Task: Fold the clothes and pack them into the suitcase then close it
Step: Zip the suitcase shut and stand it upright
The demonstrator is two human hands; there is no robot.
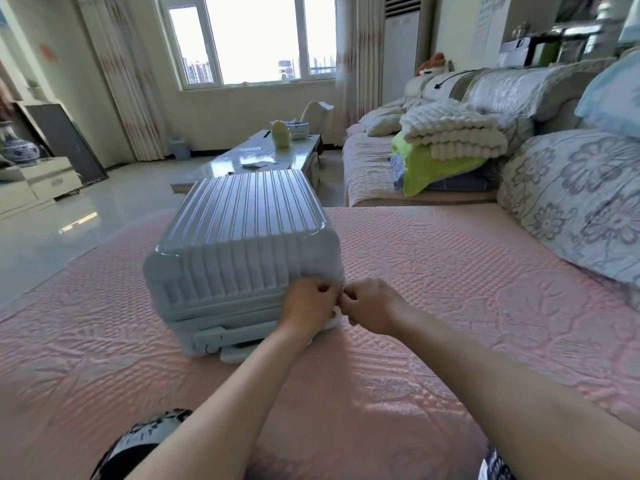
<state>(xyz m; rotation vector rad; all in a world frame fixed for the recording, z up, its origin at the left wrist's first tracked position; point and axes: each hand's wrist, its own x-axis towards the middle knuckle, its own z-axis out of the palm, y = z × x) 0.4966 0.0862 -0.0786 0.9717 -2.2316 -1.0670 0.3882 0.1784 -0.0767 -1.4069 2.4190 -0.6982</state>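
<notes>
Suitcase (242,244): centre-left of the frame, lying flat and shut on the pink bedspread (450,289); we judge the ribbed shell stiff, smooth, a little slippery.
Left hand (306,306): fingers pinched at the near right corner seam.
Right hand (372,308): pinched just beside it, almost touching; we cannot see a zipper pull.
Hold: by the seam tabs or the handle below, we judge.
Folded pile (446,150): upper right, on the sofa.

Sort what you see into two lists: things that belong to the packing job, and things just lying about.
Job: suitcase, left hand, right hand, both at its near corner; folded stack on the sofa, possibly.

Lying about: coffee table, yellow jar, floral cushion, vase.
</notes>
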